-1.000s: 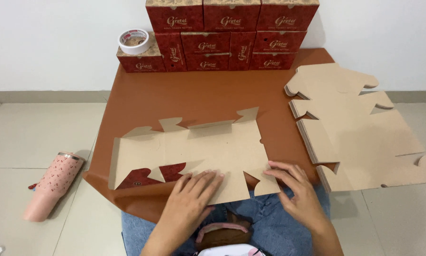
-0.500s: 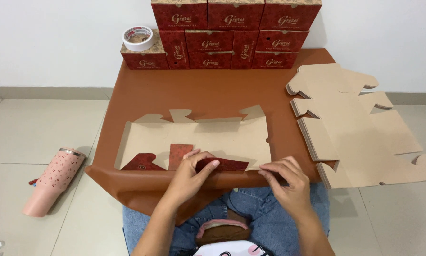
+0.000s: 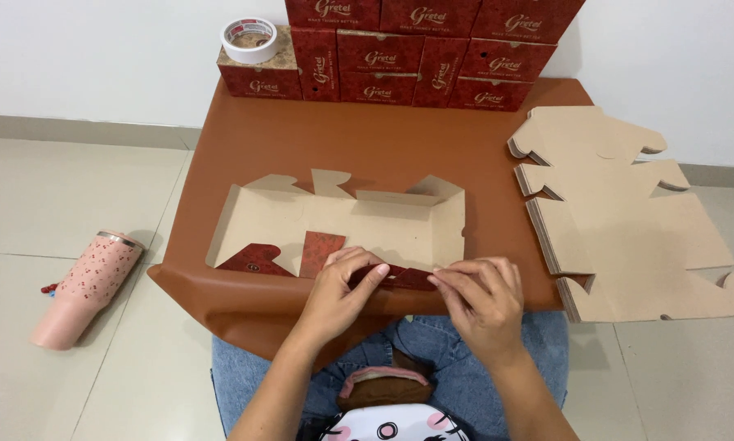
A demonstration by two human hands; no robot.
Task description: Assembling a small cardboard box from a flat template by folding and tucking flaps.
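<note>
Brown mat [image 3: 367, 139]: spread over floor tiles, carrying all the cardboard.
Flat blanks stack [image 3: 620, 220]: piled at 3 o'clock, well apart from the work.
Finished red boxes [image 3: 416, 49]: ranked along the wall at 12 o'clock, tape roll [image 3: 249, 39] on the leftmost.
Half-folded box blank [image 3: 342, 229]: centre of mat, far wall and ends raised, red near flap [image 3: 400, 278] at 6 o'clock.
Pink tumbler [image 3: 85, 290]: lying on tiles at 9 o'clock.
Left hand [image 3: 334, 298]: pinching the near flap.
Right hand [image 3: 481, 298]: fingertips gripping the same flap's right end.
Technique: best creased evenly along the score, both hands level, tabs tucked inside.
</note>
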